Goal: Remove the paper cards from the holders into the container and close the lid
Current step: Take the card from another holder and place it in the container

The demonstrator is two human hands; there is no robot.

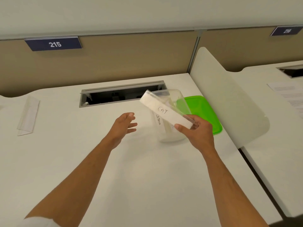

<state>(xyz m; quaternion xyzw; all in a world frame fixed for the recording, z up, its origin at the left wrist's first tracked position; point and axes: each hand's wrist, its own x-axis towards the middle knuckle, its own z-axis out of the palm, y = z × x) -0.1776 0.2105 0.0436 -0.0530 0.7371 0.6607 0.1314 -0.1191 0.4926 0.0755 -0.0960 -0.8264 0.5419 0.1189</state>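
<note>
**Right hand holds the CAT holder over the container, left hand free**

Right hand [197,131]: forearm comes in from the near right, hand raised above the worktop [82,161]. Fingers pinch the near-right end of a clear holder [165,110], thumb on the front face, other fingers behind. Left hand [123,126]: forearm comes in from the near left, palm turned right, fingers loosely spread and slightly curled, gripping nothing, just left of the container [168,115].

Writing: the card [157,105] inside the held holder reads "CAT" in handwriting. A card already in the container [158,121] reads "OSTRICH" as far as I can tell, letters running vertically. Blue plate [54,44] on the partition reads "215"; a second blue plate [286,31] at far right reads "216", blurred.

Orientation: the held holder's long axis runs diagonally, far-left end high and near-right end low in the grip. It is in front of and partly over the container's open top, card face towards the camera.

Container: clear plastic, open, standing on the worktop right of centre. Green lid [206,112] lies flat on the worktop just right of it, partly behind it. An empty-looking clear holder [28,115] lies at far left on the worktop, long axis running near to far. Printed sheet [288,97] on the neighbouring desk, text too small to read.
</note>
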